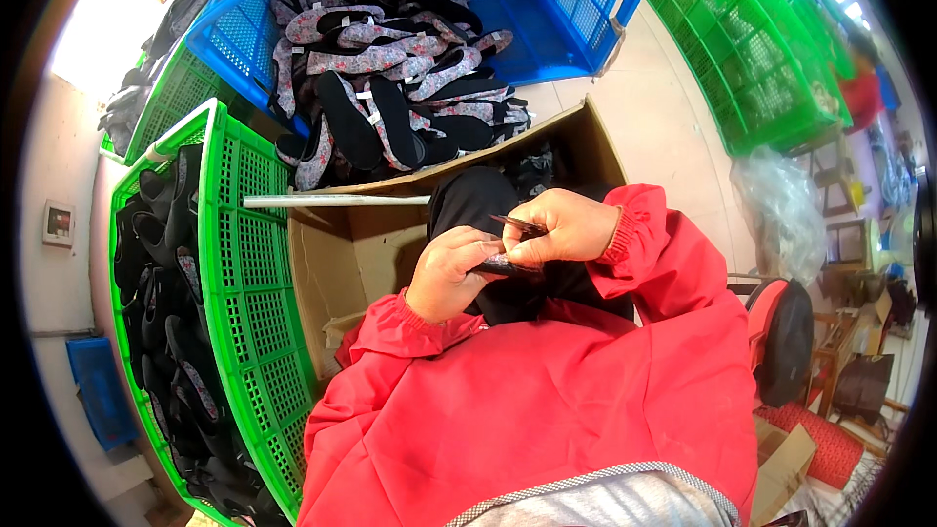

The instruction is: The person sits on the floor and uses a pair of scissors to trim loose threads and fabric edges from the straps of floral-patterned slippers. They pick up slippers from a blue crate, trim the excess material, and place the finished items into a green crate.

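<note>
Above my lap, my left hand is closed round a small dark slipper with a bit of patterned cloth showing. Most of it is hidden by my fingers. My right hand meets it from the right, its thumb and finger pressed at the slipper's edge. Out of the right fist sticks a slim dark pointed tool, possibly thread snips; the grip covers the rest. Beyond my hands, a heap of flowered slippers with black soles fills the near left of a blue plastic crate.
An opened cardboard box stands around my knees, with a pale rod across its left part. On the left, a green crate holds black slippers. More green crates stand far right, near a clear plastic bag.
</note>
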Demonstrator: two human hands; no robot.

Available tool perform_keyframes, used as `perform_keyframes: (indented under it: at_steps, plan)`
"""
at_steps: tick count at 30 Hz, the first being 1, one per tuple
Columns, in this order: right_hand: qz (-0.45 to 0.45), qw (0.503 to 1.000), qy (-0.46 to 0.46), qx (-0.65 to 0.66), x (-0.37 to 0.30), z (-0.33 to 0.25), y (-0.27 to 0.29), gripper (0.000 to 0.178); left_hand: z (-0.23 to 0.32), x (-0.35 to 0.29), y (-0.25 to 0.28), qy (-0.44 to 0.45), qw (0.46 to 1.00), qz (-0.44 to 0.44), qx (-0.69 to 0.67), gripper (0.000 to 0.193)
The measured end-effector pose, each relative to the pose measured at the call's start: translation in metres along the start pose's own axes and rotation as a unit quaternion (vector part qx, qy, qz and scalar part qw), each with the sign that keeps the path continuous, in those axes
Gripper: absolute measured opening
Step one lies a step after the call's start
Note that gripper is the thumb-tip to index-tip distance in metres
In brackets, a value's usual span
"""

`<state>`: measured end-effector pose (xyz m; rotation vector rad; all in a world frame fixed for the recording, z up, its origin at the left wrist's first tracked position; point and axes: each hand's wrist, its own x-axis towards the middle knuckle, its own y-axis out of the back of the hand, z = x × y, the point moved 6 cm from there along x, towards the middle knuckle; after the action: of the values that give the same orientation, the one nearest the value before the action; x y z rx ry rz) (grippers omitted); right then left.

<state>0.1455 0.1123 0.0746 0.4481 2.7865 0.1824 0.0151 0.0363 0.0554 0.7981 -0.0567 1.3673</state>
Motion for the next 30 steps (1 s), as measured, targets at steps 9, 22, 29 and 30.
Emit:
perform_keyframes:
  at_steps: [9,22,29,30]
  plan:
    - [0.048,0.994,0.05,-0.085,0.0,0.0,-0.004,0.022,-0.004,-0.003,0.001,-0.021,0.999,0.005,0.027,0.033]
    - [0.092,0.979,0.079,-0.164,-0.006,-0.011,0.001,0.014,-0.009,-0.007,-0.001,0.011,0.998,0.035,0.058,0.038]
    - [0.152,0.941,0.065,-0.295,-0.005,-0.015,-0.003,0.016,-0.009,-0.006,-0.004,0.067,0.995,0.042,0.052,0.036]
    - [0.155,0.934,0.063,-0.315,-0.005,-0.017,-0.004,0.015,-0.009,-0.005,-0.004,0.071,0.995,0.037,0.059,0.036]
